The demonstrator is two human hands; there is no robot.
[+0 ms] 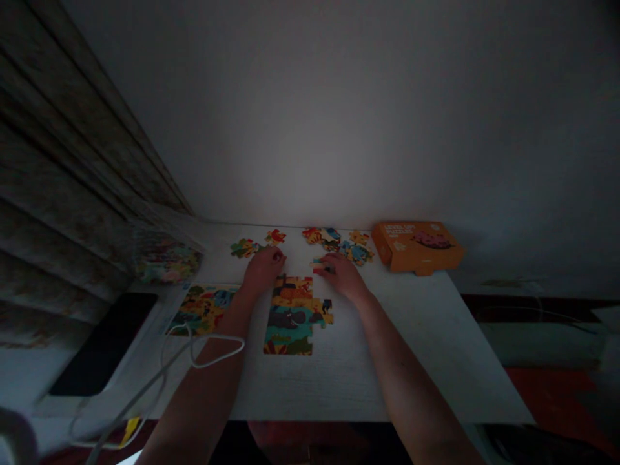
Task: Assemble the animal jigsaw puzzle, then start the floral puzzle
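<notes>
A pale wall [339, 129] rises behind a white tabletop [407, 361], with a patterned curtain [62, 174] at the left. A flat black-faced device [104, 345] lies at the table's left edge, and an orange box lettered "PUZZLES" [416, 248] sits at the far right, against the wall. A printed animal picture sheet [198, 310] lies left of centre, partly behind the left forearm, a white cable [216, 337] looping across the view near it. In the middle is the partly joined animal jigsaw [290, 316], a hippo in its central band and a section jutting right. The left hand [265, 266] is just beyond its upper left corner, fingertips drawn close together; whether they hold anything I cannot tell. The right hand [339, 272], beyond its upper right corner, pinches a small jigsaw piece [316, 265], which pokes out left of the fingertips, apart from the joined section. Loose jigsaw pieces [358, 252] lie beyond both hands.
</notes>
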